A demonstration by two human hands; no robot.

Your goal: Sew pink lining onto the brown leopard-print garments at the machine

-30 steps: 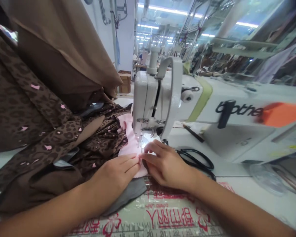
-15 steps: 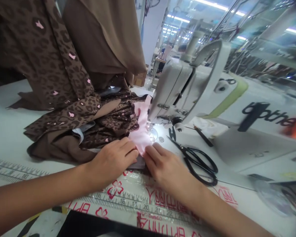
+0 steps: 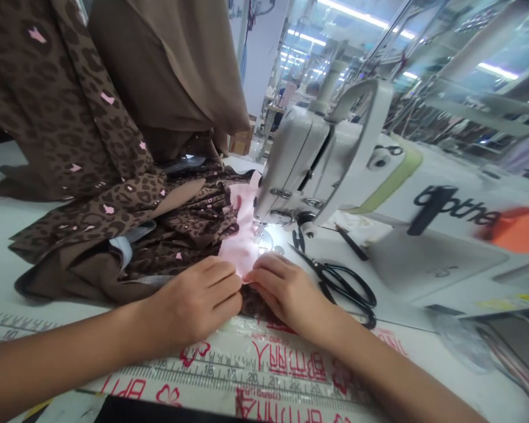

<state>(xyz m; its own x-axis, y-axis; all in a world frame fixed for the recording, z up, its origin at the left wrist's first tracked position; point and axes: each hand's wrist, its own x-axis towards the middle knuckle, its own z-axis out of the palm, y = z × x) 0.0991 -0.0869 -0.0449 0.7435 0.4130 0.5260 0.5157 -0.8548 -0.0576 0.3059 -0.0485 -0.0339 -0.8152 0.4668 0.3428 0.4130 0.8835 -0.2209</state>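
Note:
A strip of pink fabric [image 3: 239, 238] lies under the needle area of a white sewing machine [image 3: 286, 170], lit by its lamp. My left hand [image 3: 203, 296] pinches the near edge of this pink fabric, its fingers closed. Just to the right, my right hand [image 3: 286, 288] pinches the same edge, the fingertips of both hands almost touching. Brown leopard-print fabric [image 3: 176, 226] with pink spots is gathered on the left and joins the pink piece. Some dark patterned cloth shows below the fingers. The presser foot is mostly hidden.
Black-handled scissors [image 3: 341, 282] lie right of my right hand, with small thread snips [image 3: 298, 239] and a dark-handled tool [image 3: 351, 242] beyond. Brown cloth [image 3: 171, 64] hangs at the back left. A printed ruler strip [image 3: 229, 370] runs along the front edge.
The view has shifted, so the machine and cloth appear further left. Both hands still pinch the pink fabric's edge, and more dark patterned cloth shows beneath my right hand's fingers.

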